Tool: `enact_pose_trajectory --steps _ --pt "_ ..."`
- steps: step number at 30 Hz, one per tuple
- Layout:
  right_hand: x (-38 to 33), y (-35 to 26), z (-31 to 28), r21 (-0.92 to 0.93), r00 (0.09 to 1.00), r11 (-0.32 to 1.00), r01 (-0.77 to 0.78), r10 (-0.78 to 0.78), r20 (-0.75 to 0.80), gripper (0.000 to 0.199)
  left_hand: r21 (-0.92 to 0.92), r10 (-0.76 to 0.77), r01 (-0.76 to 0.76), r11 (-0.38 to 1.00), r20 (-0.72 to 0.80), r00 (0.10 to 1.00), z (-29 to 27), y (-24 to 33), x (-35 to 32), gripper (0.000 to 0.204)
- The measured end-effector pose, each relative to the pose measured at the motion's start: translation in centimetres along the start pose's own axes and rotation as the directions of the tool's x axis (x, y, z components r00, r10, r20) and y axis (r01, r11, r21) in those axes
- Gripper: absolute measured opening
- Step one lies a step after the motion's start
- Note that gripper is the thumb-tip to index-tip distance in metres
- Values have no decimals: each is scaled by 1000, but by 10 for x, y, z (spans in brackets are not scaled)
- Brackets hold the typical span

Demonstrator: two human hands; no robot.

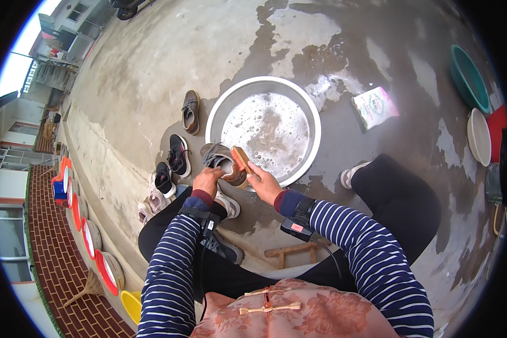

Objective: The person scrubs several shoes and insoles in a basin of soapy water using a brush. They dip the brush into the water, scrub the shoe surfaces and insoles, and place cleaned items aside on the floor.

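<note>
The left hand (207, 181) has its fingers clamped on a grey-brown shoe (222, 162), held over the near rim of a metal basin (315, 121) of soapy water. The right hand (263, 183) has its fingers closed around an orange scrub brush (241, 159) pressed to the shoe's side. Wet and sudsy, the shoe is probably slippery (soft upper, stiffer sole), so the heel looks the surest hold. Other shoes (178, 155) lie just left on the wet concrete; a detergent bag (375, 107) lies well apart.

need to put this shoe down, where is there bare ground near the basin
Bare wet concrete lies right of the basin, between it and the packet, and beyond its far rim. The left side is crowded with shoes, where the hands work.
</note>
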State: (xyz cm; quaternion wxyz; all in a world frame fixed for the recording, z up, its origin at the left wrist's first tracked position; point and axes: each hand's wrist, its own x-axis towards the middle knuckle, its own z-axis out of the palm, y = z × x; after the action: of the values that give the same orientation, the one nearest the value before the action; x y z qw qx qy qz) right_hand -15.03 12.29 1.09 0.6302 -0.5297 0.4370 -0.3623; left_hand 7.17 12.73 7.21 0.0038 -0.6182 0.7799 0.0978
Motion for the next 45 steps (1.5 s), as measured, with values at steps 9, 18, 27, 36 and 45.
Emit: enact_pose_trajectory --steps 9,18,27,36,45 --pt "-37 28 12 -95 989 995 -21 35 146 55 -146 -117 162 976 277 954 30 11 -20 57" --pt "-57 30 1 -321 982 932 167 -127 144 59 -664 -455 574 479 371 810 92 -3 1 20" --pt "11 45 34 -378 979 911 164 -101 180 57 -728 -488 575 374 373 789 101 -23 -7 27" --pt "116 76 -29 -427 898 803 -415 285 -336 57 -757 -344 512 407 392 853 95 -26 0 33" --pt "21 63 -7 -376 999 925 48 -40 28 57 -641 -320 478 600 355 878 93 -24 6 30"
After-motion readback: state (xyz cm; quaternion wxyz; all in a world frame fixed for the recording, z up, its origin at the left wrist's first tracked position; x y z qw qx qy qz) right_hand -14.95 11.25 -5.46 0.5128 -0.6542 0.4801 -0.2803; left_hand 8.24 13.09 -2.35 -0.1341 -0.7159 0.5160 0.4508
